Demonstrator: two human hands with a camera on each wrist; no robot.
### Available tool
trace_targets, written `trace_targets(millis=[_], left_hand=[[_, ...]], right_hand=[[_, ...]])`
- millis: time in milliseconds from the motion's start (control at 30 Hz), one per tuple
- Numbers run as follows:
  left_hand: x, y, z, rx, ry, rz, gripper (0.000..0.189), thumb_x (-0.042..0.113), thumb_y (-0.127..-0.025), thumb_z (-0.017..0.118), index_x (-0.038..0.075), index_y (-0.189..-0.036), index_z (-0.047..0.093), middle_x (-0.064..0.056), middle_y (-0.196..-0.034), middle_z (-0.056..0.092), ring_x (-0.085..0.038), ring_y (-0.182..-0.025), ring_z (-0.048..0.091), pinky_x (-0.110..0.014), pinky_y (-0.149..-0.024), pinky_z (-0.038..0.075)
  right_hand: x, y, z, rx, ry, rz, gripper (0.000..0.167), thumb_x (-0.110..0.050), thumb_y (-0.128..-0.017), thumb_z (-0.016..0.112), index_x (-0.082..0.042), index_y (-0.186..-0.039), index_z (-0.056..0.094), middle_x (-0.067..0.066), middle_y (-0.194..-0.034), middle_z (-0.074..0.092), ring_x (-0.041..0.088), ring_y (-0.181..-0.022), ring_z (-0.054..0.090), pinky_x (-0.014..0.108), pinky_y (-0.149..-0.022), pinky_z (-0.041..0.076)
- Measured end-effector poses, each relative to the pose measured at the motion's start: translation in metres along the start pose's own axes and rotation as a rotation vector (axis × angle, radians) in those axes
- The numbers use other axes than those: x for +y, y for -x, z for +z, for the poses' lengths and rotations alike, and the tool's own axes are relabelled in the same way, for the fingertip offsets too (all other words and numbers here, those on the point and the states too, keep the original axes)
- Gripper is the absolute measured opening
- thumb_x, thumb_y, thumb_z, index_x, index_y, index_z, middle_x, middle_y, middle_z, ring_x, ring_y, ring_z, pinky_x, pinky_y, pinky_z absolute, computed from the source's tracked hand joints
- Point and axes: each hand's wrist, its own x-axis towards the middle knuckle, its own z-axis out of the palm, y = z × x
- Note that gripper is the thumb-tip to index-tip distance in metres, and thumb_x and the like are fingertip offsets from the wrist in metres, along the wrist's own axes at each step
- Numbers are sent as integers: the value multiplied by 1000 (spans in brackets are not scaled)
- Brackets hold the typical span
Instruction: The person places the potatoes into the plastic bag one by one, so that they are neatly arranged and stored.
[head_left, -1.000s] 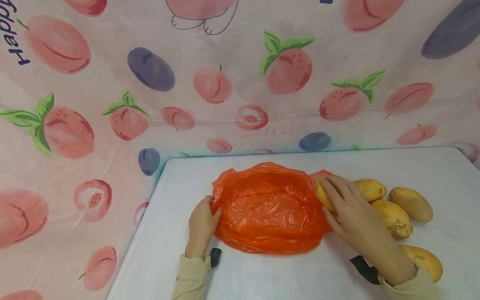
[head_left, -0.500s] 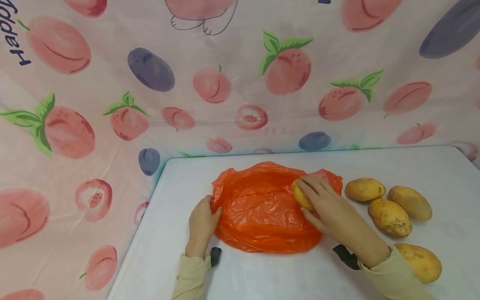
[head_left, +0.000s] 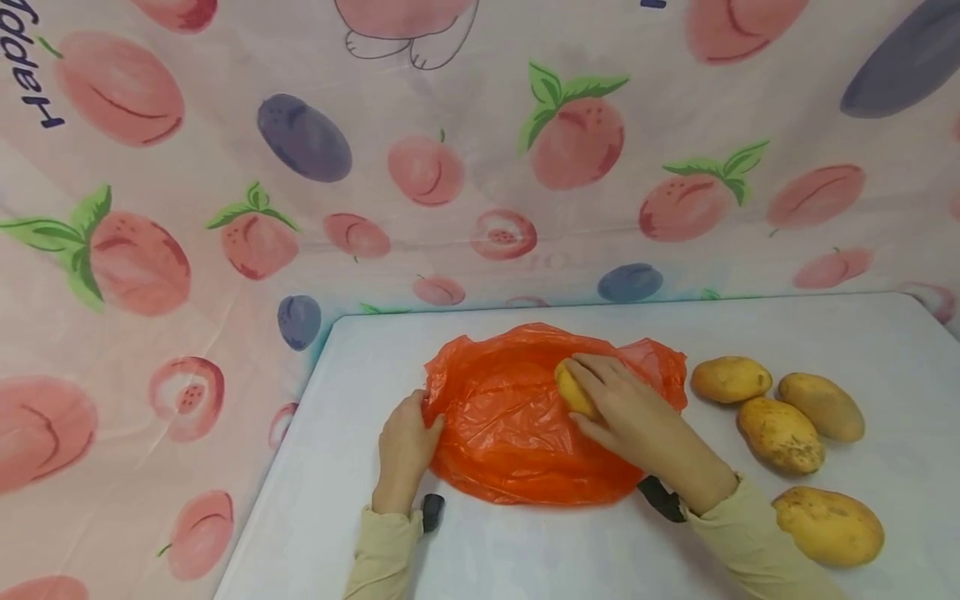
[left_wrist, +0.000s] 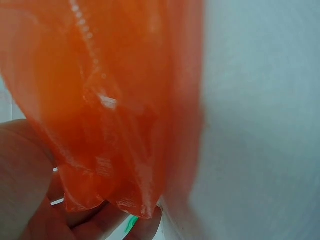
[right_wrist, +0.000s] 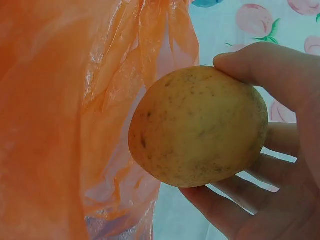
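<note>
An orange-red plastic bag lies spread on the white table with its mouth held wide. My left hand grips the bag's left edge; in the left wrist view the thumb is on one side of the thin film and the fingers are behind it. Over the middle of the bag, my right hand holds a yellow potato. Close up in the right wrist view, that potato shows brown specks, with the thumb on top and fingers curled beneath.
Right of the bag lie several more potatoes: one at the back, a pale one beside it, a speckled one and one near the right sleeve. A fruit-print cloth hangs behind the table.
My right hand has carried the potato leftward from the bag's right edge to over its middle. The left hand keeps its place on the bag.
</note>
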Motion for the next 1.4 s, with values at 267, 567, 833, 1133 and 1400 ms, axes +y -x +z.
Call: trace_targets(millis=[267,567,833,1133,1400], left_hand=[[0,0,1,7,-3,4,42,18,-90,72,1,-127,60,-16,-114,68,-32,-99,65,-49,-90,55],[1,0,0,6,-7,3,41,19,-90,72,1,-125,61,-16,-113,69,-31,-97,64,-49,-89,55],[1,1,0,9,-4,10,42,18,-90,72,1,-126,60,-16,-114,68,-32,-97,64,-49,-90,55],[1,2,0,11,-6,7,41,18,-90,72,1,-126,60,-16,-113,68,-32,-97,64,-49,-90,55],[1,2,1,19,-7,17,41,17,-90,72,1,-125,60,-16,-112,69,-32,-97,64,-49,-89,55]], right_hand=[[-1,-7,7,-12,-14,-12,68,-27,-86,79,2,-140,50,19,-137,54,34,-124,52,49,-95,54],[-3,-16,12,-18,-31,-47,63,-22,-87,77,3,-138,52,20,-136,54,32,-121,56,46,-96,54],[-4,-25,20,-16,-10,-78,62,-18,-88,76,2,-140,49,19,-139,53,32,-125,55,46,-100,51],[-4,-33,34,-47,-23,-90,63,-16,-88,76,1,-142,48,18,-142,52,32,-129,53,45,-102,50],[-4,-42,47,-58,-16,-104,63,-14,-86,77,-1,-142,49,16,-142,53,31,-131,52,45,-104,48]])
